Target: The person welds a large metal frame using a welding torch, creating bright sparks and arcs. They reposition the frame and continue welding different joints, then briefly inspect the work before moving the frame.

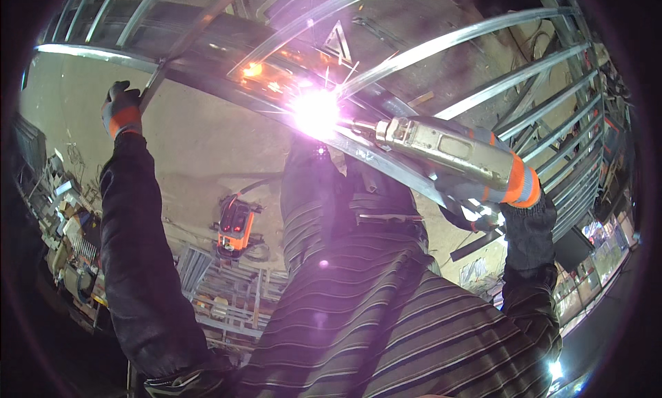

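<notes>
My left hand (pixel 123 113), in an orange and grey glove with dark fingertips, closes on the lower end of a thin flat metal bar (pixel 157 75). That bar slants up across the long rail of a metal frame (pixel 221 89). In my right hand (pixel 510 177), gloved in orange and grey, is a boxy grey-green welding gun (pixel 448 146); its body covers most of my fingers. The gun's narrow tip points left to a glaring white-violet welding arc (pixel 317 113) on the frame's rail. Sparks fly around the arc, and its glare hides the joint.
Curved and straight metal bars (pixel 514 81) of the frame fan out at the upper right. An orange and black machine with a cable (pixel 236 226) sits on the floor left of my legs. Stacked metal tubing (pixel 234 294) lies nearer, and mixed clutter (pixel 76 239) lines the far left.
</notes>
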A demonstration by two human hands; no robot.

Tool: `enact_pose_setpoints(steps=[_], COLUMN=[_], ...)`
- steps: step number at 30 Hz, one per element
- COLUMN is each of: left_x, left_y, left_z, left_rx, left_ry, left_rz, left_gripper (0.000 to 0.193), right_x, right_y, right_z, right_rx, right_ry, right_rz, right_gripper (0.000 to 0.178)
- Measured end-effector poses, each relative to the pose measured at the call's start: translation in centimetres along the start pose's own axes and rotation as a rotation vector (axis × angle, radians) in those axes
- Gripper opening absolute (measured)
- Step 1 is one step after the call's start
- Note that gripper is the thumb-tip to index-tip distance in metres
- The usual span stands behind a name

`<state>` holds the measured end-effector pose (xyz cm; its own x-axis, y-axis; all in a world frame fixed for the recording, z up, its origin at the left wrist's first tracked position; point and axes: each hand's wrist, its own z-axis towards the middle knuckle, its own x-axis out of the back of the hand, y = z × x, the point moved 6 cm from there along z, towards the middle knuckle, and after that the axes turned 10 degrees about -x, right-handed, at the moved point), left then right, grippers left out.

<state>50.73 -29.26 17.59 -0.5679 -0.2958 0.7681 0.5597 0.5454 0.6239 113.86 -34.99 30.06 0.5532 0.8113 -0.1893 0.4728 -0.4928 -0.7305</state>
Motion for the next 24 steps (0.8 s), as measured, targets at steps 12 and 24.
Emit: enact_pose_setpoints(steps=[12,24], left_x=[-0.3,-10.5], left_y=[-2.6,1.1], left_z=[5.2,-16.9], left_rx=[-0.502,-0.566], left_ry=[-0.151,0.078], left_rz=[0.903,-0.715], left_gripper=[0.028,0.046], right_x=[-7.4,-22.9], right_y=[6.2,10.6], right_z=[-19.3,-50.1], right_rx=[-0.048,0.01], right_ry=[0.792,1.972], right_rz=[0.75,0.17], right_gripper=[0.071,0.022])
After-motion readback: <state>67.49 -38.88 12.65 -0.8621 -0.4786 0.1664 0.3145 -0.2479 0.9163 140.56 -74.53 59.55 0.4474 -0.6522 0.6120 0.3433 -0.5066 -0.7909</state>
